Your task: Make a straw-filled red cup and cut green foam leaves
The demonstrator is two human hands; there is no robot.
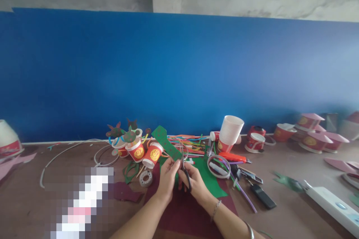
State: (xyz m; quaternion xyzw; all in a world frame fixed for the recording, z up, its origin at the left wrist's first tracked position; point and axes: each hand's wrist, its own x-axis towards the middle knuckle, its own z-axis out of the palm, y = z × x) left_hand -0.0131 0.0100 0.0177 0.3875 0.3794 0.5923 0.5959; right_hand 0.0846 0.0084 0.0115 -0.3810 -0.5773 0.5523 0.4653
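My left hand [167, 180] pinches the lower end of a green strip of paper or felt [166, 142] with dark marks on it. The strip slants up and to the left. Black-handled scissors [187, 180] are in my right hand [195, 186], their blades pointing up beside the strip's lower right end. Whether the blades touch the strip I cannot tell. Beneath both hands lie a green sheet [214, 185] and a dark red sheet [185, 216]. A tape roll [146, 178] sits left of my left hand.
Red-and-white paper cups [153, 155] stand and lean at the back left, some with cut-out figures. Coloured pipe cleaners [193, 142] lie behind my hands. A tall cup stack [230, 134], a clear tape roll [218, 166], a black key fob [263, 195] and a white power strip [333, 205] are to the right.
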